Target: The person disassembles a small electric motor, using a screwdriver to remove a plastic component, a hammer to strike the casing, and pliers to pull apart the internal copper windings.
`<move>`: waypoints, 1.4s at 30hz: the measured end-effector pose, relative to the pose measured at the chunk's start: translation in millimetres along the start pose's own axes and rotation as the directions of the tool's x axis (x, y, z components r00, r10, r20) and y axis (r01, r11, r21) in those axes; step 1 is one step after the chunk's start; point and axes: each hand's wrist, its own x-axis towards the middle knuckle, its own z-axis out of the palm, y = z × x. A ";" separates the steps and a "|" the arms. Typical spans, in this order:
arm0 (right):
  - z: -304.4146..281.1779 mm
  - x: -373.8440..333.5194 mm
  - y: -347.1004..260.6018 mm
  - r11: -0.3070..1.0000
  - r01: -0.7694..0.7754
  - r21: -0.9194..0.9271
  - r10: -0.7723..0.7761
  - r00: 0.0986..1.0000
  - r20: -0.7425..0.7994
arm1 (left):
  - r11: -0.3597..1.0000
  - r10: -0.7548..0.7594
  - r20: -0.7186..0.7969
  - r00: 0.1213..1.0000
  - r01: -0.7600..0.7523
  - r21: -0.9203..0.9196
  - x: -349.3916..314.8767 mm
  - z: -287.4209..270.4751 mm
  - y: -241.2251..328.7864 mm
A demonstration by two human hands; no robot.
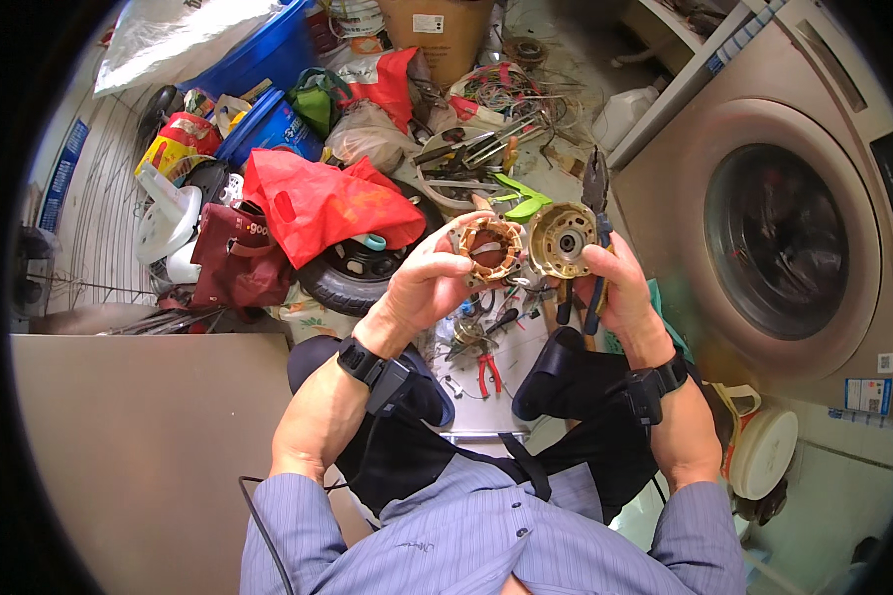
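Observation:
My left hand (422, 285) is closed around a ring-shaped motor stator (507, 266) with copper windings, thumb on its near edge. Beside it, my right hand (623, 290) holds a round, brass-coloured motor end cover (548, 256), its hollow side with a central bearing seat facing up. A pair of pliers (595, 183) with dark jaws and blue handles is also in my right hand, jaws pointing away from me. The stator and cover are close together above the floor. Below them lie red-handled pliers (489, 374) and several small metal parts.
A front-loading washing machine (685, 327) stands at the right. Ahead on the floor are a black wheel (342, 283), a red plastic bag (332, 203), a green-handled tool (522, 198) and tangled wires (511, 94). A flat grey panel (169, 426) fills the near left.

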 end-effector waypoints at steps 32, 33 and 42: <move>-135.8 25.0 107.3 0.932 -0.357 -0.069 0.254 0.776 -0.578 | 0.897 0.426 -0.438 0.792 -0.432 0.092 2.6 -34.4 79.9; -138.4 23.2 131.1 0.922 -0.387 -0.019 0.310 0.764 -0.566 | 0.889 0.438 -0.461 0.772 -0.447 0.097 1.5 -35.3 81.3; -175.9 43.8 258.9 0.861 -0.507 -0.047 0.313 0.600 -0.736 | 0.969 0.245 -0.416 0.875 -0.215 0.118 -11.6 -39.8 71.2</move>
